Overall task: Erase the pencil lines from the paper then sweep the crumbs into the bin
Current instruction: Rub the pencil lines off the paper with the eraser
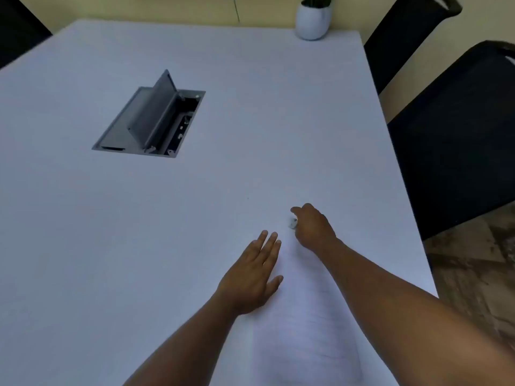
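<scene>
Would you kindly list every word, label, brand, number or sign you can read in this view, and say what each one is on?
None can be read.
Paper: faint pencil lines only, too faint and blurred to tell whether they are writing.
Eraser held by the right hand: no legible mark.
Cable box in the table: small pale marks inside, too small to read.
White plant pot: plain.

The eraser point(292, 222) is largely hidden under the curled fingers of the right hand point(313, 227); only a small white part shows at 9 o'clock of the hand. The paper point(306, 330) is cut off by the bottom edge, and its faint lines are too blurred to read. The plant point(316, 1), at 12 o'clock of the pot point(312, 22), is cropped by the top edge.
</scene>
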Demonstrator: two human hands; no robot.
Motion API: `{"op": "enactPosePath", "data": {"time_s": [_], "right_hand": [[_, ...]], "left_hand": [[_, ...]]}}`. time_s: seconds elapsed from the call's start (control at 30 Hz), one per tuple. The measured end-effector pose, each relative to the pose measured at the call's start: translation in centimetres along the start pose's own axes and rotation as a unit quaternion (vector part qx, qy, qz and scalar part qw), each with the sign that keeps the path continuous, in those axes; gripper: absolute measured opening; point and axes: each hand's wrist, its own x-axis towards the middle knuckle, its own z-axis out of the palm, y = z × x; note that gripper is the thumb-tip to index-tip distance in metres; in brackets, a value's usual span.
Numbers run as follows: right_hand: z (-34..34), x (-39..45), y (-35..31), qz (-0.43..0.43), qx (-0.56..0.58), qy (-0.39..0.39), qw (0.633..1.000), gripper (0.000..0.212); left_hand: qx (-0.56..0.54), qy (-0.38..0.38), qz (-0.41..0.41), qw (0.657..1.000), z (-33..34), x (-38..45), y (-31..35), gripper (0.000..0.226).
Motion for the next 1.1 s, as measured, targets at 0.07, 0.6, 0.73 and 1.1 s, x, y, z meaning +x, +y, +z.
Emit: {"op": "enactPosePath", "data": {"time_s": [0.07,0.6,0.73,1.1], "right_hand": [[1.0,0.5,0.3,-0.014,-0.010,-0.017,1.000,0.045],[3.4,-3.9,-0.7,0.128,0.311,0.276,0.901,0.015],[6.3,-7.3,-1.2,0.167,0.325,0.248,0.897,0.026],[7.4,-8.4,0.5,0.198,0.462,0.189,0.844,0.018]], "left_hand": [[0.003,-0.005,0.006,1.000,0.6,-0.1,-0.4,0.070],[-0.051,-0.109,0.092,0.989,3.7,-2.3,-2.0,0.080],[-0.051,-0.121,0.117,0.984,4.0,-3.1,-1.5,0.082],[-0.044,-0.135,0.131,0.981,4.4,-2.3,-2.6,0.084]]}}
